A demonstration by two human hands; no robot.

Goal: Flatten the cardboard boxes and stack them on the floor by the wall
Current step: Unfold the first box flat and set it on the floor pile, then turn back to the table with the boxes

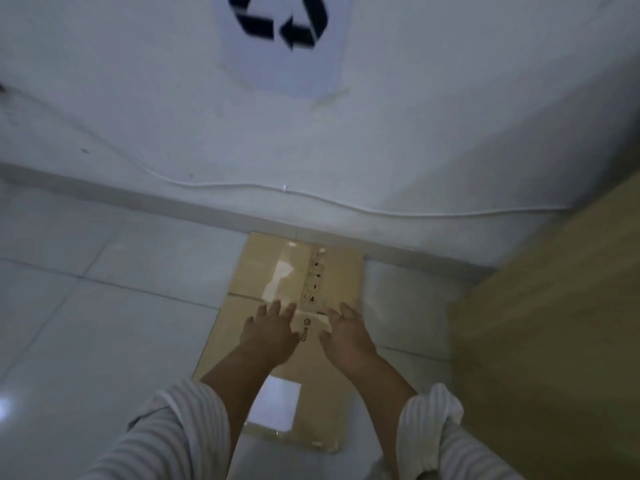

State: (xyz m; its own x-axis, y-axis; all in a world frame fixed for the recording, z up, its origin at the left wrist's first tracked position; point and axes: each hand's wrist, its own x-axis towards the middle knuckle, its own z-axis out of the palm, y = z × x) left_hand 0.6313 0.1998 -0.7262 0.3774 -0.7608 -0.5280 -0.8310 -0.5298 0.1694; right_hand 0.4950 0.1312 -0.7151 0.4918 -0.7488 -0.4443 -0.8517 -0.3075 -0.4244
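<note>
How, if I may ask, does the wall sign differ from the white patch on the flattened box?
The wall sign carries black recycling arrows; the white patch looks blank. The wall sign is upright with a rounded lower edge; the white patch lies flat on the flattened box, rectangular. Both are white.

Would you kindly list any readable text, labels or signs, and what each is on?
On the white sign on the wall: recycling arrows symbol, no words.
On the flattened cardboard box: handling pictograms and small print, too blurred to read.
On its white rectangle: nothing legible.
</note>
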